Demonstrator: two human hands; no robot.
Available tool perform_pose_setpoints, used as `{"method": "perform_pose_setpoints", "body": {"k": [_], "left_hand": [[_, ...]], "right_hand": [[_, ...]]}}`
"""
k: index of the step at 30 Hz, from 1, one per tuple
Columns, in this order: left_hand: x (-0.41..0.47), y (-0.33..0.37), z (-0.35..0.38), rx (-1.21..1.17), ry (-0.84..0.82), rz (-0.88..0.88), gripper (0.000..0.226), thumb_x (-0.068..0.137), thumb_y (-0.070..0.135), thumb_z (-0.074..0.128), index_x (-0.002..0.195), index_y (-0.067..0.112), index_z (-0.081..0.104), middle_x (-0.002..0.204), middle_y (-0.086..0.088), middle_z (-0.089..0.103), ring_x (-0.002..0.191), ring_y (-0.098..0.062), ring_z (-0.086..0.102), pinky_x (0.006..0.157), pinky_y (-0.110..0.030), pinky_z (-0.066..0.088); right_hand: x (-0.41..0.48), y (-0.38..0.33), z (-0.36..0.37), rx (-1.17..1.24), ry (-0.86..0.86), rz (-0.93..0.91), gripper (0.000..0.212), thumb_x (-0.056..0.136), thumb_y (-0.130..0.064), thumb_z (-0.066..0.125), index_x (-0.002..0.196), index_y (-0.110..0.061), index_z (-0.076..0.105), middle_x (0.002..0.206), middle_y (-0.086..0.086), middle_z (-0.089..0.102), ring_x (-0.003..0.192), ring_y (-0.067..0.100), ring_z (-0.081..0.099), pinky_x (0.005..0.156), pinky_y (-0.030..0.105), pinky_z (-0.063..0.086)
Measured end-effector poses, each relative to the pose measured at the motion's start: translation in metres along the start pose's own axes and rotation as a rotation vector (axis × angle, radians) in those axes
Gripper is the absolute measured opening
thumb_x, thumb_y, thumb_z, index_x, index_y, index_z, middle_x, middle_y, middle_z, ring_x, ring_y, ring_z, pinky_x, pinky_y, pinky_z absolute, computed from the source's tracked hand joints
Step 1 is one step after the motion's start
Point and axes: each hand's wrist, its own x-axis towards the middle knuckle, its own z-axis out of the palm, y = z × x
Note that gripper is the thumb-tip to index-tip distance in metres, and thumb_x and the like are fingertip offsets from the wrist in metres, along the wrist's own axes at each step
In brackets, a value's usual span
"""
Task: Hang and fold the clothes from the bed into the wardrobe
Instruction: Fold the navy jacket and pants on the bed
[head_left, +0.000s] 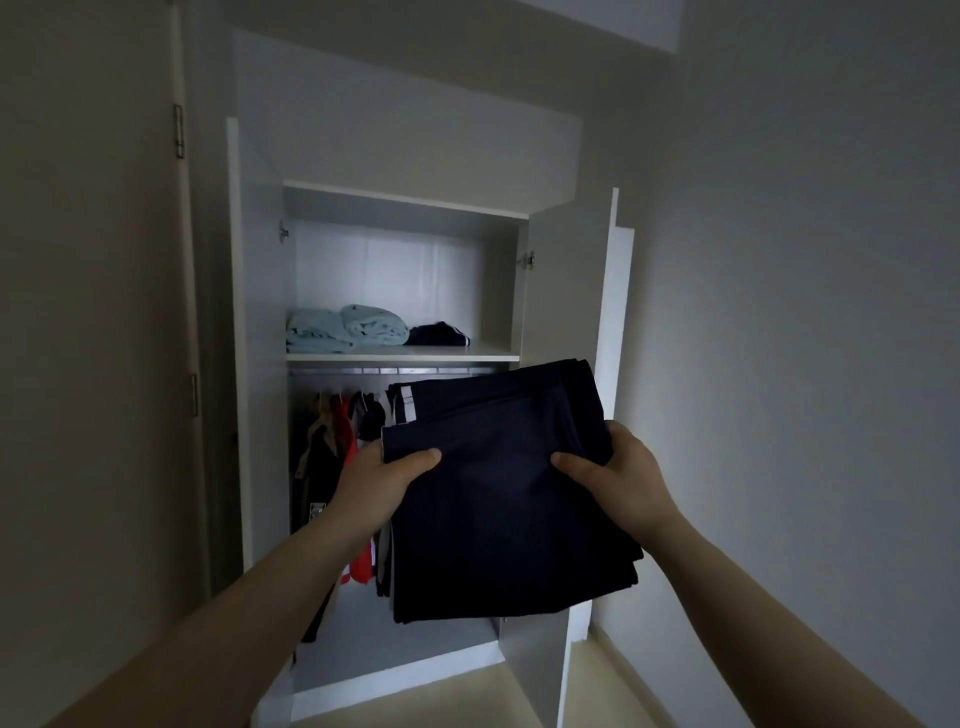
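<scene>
At the far left, a tall panel with metal hinges (178, 130) is standing beside the open wardrobe (389, 270). Inside, light blue folded towels (345, 327) and a small dark folded piece (439, 334) are lying on the shelf (405, 357). Beneath it, red, tan and dark hanging clothes (337, 441) are crowding the left end of the rail (363, 370). In front of them the left hand (382, 480) is gripping the left edge of a folded navy garment (498, 499), thumb on top and fingers hidden underneath; in this dim light it may be trousers. The right hand (618, 473) is pinching the garment's right edge the same way, holding it in the air just below the shelf. The right door (566, 312) is standing open behind it.
</scene>
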Motion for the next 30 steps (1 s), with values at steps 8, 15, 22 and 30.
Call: {"method": "perform_pose_setpoints", "body": {"k": [8,15,22,30], "left_hand": [[0.144,-0.039,-0.018,0.014,0.006,0.003,0.018,0.085,0.024,0.069,0.102,0.028,0.067,0.104,0.004,0.069,0.094,-0.012,0.065,0.069,-0.019,0.049],[0.27,-0.07,-0.032,0.026,0.022,-0.043,0.028,0.083,0.031,0.071,0.11,0.028,0.065,0.11,0.002,0.068,0.1,-0.017,0.065,0.084,-0.029,0.051],[0.408,-0.125,-0.044,0.043,0.003,-0.064,0.035,0.082,0.032,0.071,0.116,0.022,0.065,0.113,-0.002,0.068,0.102,-0.021,0.064,0.099,-0.041,0.048],[0.565,-0.172,-0.048,0.002,-0.079,-0.107,0.034,0.082,0.032,0.071,0.115,0.023,0.065,0.11,0.0,0.069,0.101,-0.02,0.065,0.095,-0.038,0.05]], "right_hand": [[0.128,0.047,0.072,0.094,-0.013,-0.03,0.035,0.082,-0.031,0.073,0.111,-0.028,0.055,0.102,-0.013,0.064,0.09,0.007,0.063,0.07,0.02,0.051],[0.244,0.086,0.134,0.164,-0.021,-0.021,0.034,0.085,-0.028,0.07,0.115,-0.021,0.056,0.103,-0.009,0.065,0.089,0.005,0.062,0.064,0.013,0.046],[0.359,0.144,0.203,0.16,-0.002,-0.005,0.03,0.084,-0.025,0.071,0.111,-0.02,0.057,0.094,-0.016,0.063,0.08,-0.005,0.059,0.053,0.003,0.043],[0.486,0.192,0.258,0.116,0.051,0.032,0.023,0.084,-0.027,0.071,0.102,-0.025,0.057,0.092,-0.016,0.063,0.078,-0.004,0.06,0.05,0.003,0.042]]}}
